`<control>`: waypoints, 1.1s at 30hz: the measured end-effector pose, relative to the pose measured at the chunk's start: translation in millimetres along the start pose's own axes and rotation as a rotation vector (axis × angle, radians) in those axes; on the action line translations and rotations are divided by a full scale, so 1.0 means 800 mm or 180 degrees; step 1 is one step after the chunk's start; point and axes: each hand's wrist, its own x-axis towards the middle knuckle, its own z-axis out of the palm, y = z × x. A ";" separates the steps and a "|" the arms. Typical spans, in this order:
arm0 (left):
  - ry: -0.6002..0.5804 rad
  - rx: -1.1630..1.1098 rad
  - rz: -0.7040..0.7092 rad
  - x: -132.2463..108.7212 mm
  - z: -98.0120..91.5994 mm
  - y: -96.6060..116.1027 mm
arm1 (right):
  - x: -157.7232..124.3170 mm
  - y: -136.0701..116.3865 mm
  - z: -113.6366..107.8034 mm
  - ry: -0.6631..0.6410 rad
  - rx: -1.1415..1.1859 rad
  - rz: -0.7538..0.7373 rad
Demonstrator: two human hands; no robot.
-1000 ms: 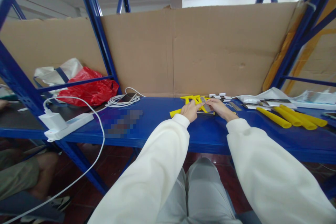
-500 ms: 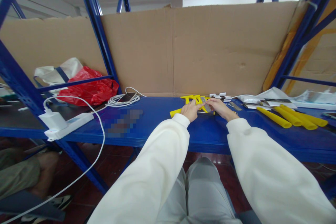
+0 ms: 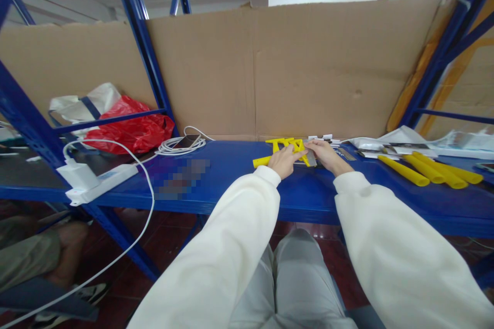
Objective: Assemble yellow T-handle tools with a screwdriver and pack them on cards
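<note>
My left hand is closed around a yellow plastic tool that looks like a scraper; its tube-shaped handle sticks out to the left and its forked head shows above the fingers. My right hand pinches a flat grey metal blade against the right side of that head. Whether the blade sits inside the head I cannot tell. Behind my left hand lie more yellow plastic pieces. Small black-and-white packets lie just beyond my right hand, and a loose metal strip is to its right.
Several yellow tubes lie on the blue bench at right, before white plastic bags. At left are a coiled white cable, a power strip and a red bag. Cardboard stands behind. A seated person's leg shows lower left.
The blade has shifted slightly right and down, beside the yellow head. My right hand has moved a little with it, and my left hand still grips the yellow tool.
</note>
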 end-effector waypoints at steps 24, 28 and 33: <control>-0.0033 -0.0552 -0.0654 0.003 0.004 -0.009 | -0.015 -0.020 0.005 -0.0064 -0.0373 -0.0058; 0.0009 -0.0641 -0.0739 0.003 0.004 -0.010 | -0.014 -0.020 0.002 0.0100 -0.0566 -0.0149; 0.0069 -0.0689 -0.0805 0.002 0.004 -0.012 | -0.012 -0.018 -0.004 0.0211 -0.0683 -0.0151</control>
